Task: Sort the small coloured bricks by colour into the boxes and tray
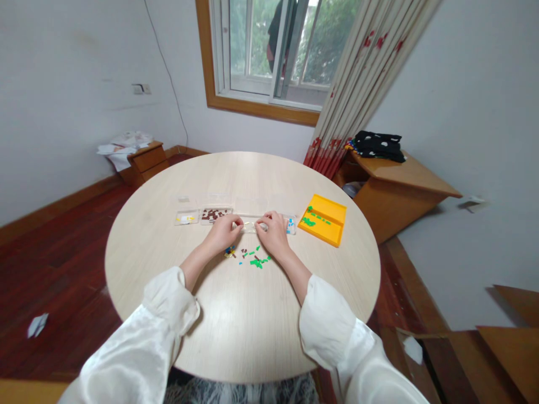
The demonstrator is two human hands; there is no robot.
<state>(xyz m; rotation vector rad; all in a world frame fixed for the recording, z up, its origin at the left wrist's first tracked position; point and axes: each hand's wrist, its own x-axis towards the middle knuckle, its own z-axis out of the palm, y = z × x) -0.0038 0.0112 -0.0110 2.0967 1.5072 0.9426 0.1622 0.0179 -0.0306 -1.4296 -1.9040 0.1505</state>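
Observation:
My left hand hovers over the middle of the round table, thumb and fingertips drawn together. Facing it, my right hand is pinched the same way. Whatever either pinch holds is too small to make out. Between the fingertips lies a clear box with pale pieces, partly covered by my hands. Loose green bricks lie scattered below my hands, along with a small cluster of blue and yellow bricks and a few brown ones. Blue pieces show in a clear compartment beside my right hand.
Brown bricks fill a clear lidded box behind my left hand. Farther left is a smaller clear box with yellow and white pieces. An open yellow case holding green bricks lies to the right on the table.

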